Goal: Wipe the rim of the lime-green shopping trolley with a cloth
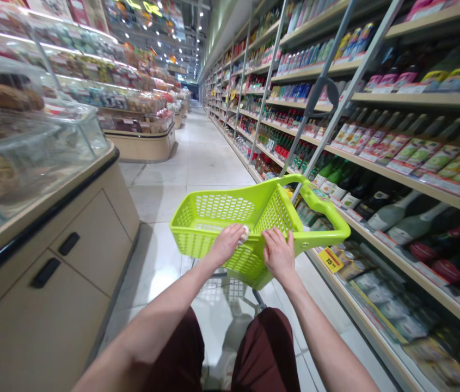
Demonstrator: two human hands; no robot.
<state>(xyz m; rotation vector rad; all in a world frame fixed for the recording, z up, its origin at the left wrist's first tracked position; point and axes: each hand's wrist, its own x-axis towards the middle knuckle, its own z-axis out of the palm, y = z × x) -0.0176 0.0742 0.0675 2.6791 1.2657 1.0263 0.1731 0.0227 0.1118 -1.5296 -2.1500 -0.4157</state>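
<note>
A lime-green plastic shopping cart (209, 247) with perforated basket walls stands sideways in front of me, its looped handle (338, 223) to the right. The part of the basket interior that shows holds no goods. My left hand (230, 243) is closed at the near rim, with a small crumpled white wad (244, 234), like a tissue, at its fingertips. Just right of it, my right hand (279, 253) has its fingers hooked over the same rim, near the handle end. Its fingertips are partly hidden inside the basket.
Tall shelves of bottles (421, 147) run along the right, close to the cart handle. To the left stands a display counter (62, 256) with clear bins and black pulls. A tiled aisle (201, 141) stretches ahead, past another packed display stand (140, 144).
</note>
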